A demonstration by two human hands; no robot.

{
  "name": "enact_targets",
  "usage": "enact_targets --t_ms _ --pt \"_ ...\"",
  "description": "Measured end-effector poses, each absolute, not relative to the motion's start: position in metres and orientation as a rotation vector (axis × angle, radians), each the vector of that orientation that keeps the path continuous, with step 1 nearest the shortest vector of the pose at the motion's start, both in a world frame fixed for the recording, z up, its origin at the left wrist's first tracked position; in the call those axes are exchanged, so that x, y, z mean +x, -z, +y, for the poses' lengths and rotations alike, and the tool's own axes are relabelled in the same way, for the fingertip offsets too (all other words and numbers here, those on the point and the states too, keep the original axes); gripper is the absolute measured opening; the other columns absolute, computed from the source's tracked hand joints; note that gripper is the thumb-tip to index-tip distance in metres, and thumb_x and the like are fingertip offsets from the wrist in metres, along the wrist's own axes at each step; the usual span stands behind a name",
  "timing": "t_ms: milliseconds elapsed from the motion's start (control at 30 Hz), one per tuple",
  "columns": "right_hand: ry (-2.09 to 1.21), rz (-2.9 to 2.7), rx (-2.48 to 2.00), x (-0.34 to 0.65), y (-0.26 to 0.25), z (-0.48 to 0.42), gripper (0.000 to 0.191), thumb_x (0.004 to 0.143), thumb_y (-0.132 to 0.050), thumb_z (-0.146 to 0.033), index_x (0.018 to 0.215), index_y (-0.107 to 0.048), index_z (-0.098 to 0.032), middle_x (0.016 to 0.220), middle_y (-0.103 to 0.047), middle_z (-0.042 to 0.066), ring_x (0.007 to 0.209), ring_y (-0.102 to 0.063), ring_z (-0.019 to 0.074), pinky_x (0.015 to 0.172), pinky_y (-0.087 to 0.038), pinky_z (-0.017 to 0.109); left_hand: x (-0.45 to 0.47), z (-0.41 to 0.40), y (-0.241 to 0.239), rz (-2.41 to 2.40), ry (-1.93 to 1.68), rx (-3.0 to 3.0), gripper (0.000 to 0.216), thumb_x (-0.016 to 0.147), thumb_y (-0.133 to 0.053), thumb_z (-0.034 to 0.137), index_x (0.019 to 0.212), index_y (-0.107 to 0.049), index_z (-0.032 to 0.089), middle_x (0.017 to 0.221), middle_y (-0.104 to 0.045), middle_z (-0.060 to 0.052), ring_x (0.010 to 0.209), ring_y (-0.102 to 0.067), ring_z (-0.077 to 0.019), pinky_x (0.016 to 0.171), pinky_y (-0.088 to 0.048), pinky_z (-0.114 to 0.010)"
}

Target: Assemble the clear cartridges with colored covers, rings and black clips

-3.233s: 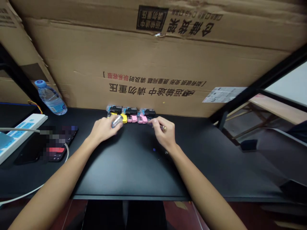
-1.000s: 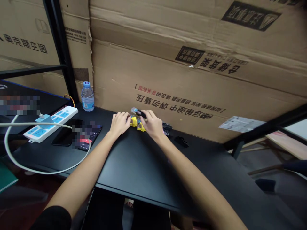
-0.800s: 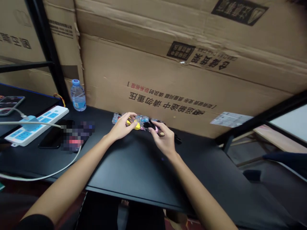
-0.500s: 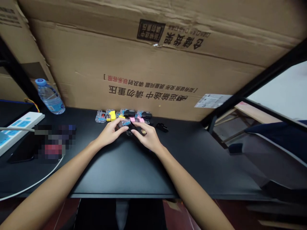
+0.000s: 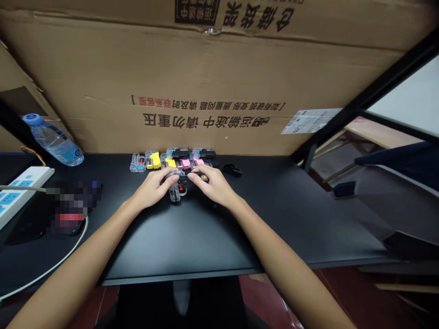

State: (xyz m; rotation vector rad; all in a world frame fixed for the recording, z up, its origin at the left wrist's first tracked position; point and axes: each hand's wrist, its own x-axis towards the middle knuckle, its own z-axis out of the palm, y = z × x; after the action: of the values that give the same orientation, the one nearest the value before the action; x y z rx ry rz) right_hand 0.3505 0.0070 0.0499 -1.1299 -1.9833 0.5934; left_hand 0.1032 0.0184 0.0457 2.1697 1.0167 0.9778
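Between both hands is a small toy pistol [image 5: 174,193], see-through with a black upper part and a red trigger. Its grip points down toward me. My left hand [image 5: 154,186] pinches the rear end between thumb and fingers. At the other end, the thumb and fingers of my right hand [image 5: 213,186] close on the black upper part, partly hiding it. Just behind the hands, along the cardboard, lies a row of similar toy pistols, among them a clear one [image 5: 137,163], a yellow one [image 5: 154,160] and a pink one [image 5: 198,162]. Right of them lies a loose black piece [image 5: 232,170].
A large cardboard sheet [image 5: 206,77] stands along the back of the black table [image 5: 171,246]. At the left are a tilted water bottle [image 5: 56,141], a white power strip [image 5: 25,189], a white cable [image 5: 65,259] and blurred-out items. A dark metal frame post [image 5: 363,98] slants at the right.
The toy pistol has turned in my hands, so its grip and red trigger now show below the fingers. My view has shifted somewhat. Both hands keep hold.
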Motion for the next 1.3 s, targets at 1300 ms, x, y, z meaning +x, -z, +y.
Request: enact_targets --t_ms 1300 --pt "-0.582 -2.201 -1.073 0.345 -0.05 -0.002 0.03 0.104 -0.072 -0.046 0.106 -0.083 -0.019 0.1 -0.084 0.007 0.08 -0.071 0.0209 0.076 -0.051 0.032 0.11 0.021 -0.043 0.977 -1.13 1.697 0.067 0.09 -0.072 0.078 0.114 -0.085 0.017 0.126 -0.082 -0.013 0.123 -0.075 -0.0329 0.116 -0.055 -0.048"
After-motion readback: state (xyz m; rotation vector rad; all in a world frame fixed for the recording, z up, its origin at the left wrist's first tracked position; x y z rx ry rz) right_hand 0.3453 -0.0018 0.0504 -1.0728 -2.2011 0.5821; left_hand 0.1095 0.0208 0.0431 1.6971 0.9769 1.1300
